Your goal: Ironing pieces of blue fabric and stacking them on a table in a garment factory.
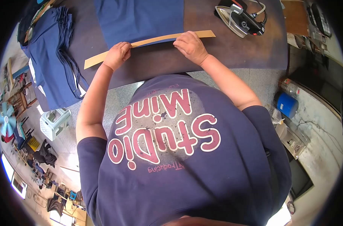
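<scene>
A long, flat tan strip [157, 39], perhaps card, lies across the near edge of a blue cloth panel [143, 21]. My left hand [119, 55] pinches the strip and the cloth edge near the cloth's left corner. Toward the other corner, my right hand [190, 46] has its fingers curled over the strip and the edge. Both ends of the strip stick out past my hands. The fingertips are partly hidden, as is whatever cloth is folded beneath them. Under it all is the dark brown table surface [149, 65].
A corded iron [239, 22] rests at the table's back right. At the left, a stack of blue cloth pieces [48, 62] hangs over the table edge. A pale plastic stool [55, 124] stands on the floor at left, and a blue drum [286, 104] at right.
</scene>
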### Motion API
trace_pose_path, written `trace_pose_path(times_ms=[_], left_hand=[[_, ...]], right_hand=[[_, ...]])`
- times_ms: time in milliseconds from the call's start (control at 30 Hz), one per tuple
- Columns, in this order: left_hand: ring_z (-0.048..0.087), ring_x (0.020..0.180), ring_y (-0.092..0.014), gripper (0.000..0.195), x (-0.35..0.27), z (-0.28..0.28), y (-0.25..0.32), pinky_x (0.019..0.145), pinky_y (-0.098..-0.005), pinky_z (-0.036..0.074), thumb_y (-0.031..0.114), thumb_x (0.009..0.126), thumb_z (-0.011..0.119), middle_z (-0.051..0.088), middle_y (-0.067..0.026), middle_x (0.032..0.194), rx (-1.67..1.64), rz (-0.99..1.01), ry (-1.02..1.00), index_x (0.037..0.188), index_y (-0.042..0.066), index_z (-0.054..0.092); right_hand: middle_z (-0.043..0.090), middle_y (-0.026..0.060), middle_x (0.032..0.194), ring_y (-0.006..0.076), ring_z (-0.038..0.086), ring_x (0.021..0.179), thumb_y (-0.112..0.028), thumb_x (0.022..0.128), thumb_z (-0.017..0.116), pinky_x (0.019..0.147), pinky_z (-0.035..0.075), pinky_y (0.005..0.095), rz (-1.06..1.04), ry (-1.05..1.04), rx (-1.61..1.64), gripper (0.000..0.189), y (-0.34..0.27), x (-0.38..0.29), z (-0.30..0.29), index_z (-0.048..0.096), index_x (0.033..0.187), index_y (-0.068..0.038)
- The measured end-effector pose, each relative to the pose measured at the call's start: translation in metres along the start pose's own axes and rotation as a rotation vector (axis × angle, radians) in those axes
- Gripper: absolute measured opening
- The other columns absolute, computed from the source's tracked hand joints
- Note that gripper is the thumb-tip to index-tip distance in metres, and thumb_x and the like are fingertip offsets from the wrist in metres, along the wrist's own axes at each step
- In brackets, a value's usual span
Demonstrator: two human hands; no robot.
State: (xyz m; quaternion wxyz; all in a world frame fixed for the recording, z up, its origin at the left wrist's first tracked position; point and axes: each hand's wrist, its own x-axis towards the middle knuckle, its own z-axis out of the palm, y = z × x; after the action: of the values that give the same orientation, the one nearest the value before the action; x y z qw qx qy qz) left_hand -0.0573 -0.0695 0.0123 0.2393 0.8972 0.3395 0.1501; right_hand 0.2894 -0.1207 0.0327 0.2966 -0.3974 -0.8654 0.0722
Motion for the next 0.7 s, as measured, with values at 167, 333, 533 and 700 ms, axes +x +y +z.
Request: trace_pose_path(times_ms=[167, 333, 533, 700], left_hand=[[0.061, 0.083, -0.03, 0.027, 0.004, -0.006, -0.002, 0.075, -0.0372, 0.05, -0.004, 0.069, 0.059, 0.061, -0.0086, 0.083, -0.027, -0.088, -0.025, 0.095, 0.004, 0.056], [0.061, 0.081, -0.03, 0.03, 0.005, -0.006, -0.007, 0.072, -0.0364, 0.049, -0.007, 0.068, 0.056, 0.058, -0.0079, 0.079, -0.039, -0.128, 0.02, 0.096, 0.006, 0.056], [0.063, 0.084, -0.03, 0.022, 0.005, 0.0, -0.008, 0.073, -0.0381, 0.051, -0.002, 0.074, 0.059, 0.062, -0.0091, 0.083, -0.011, -0.15, 0.073, 0.094, 0.006, 0.058], [0.063, 0.086, -0.031, 0.013, 0.009, -0.003, -0.001, 0.074, -0.0387, 0.052, 0.004, 0.082, 0.06, 0.063, -0.01, 0.086, -0.029, -0.204, 0.116, 0.095, 0.006, 0.06]], right_hand=[[0.06, -0.0002, 0.09, 0.0201, 0.059, 0.091, -0.013, 0.075, 0.073, 0.091, 0.043, 0.0363, 0.05, 0.081, -0.094, 0.015, 0.018, 0.001, 0.012, 0.064, 0.087, -0.014], [0.06, -0.0016, 0.091, 0.0192, 0.059, 0.092, -0.013, 0.075, 0.073, 0.092, 0.042, 0.036, 0.043, 0.048, -0.116, 0.015, 0.04, 0.003, 0.01, 0.064, 0.086, -0.015], [0.061, -0.001, 0.091, 0.0197, 0.059, 0.095, -0.015, 0.076, 0.073, 0.092, 0.044, 0.0369, 0.058, 0.031, -0.108, 0.014, 0.049, 0.003, 0.009, 0.065, 0.087, -0.014], [0.062, -0.0003, 0.093, 0.0201, 0.059, 0.097, -0.017, 0.078, 0.072, 0.091, 0.045, 0.0372, 0.1, -0.061, -0.039, 0.01, 0.061, 0.0, 0.006, 0.067, 0.087, -0.015]])
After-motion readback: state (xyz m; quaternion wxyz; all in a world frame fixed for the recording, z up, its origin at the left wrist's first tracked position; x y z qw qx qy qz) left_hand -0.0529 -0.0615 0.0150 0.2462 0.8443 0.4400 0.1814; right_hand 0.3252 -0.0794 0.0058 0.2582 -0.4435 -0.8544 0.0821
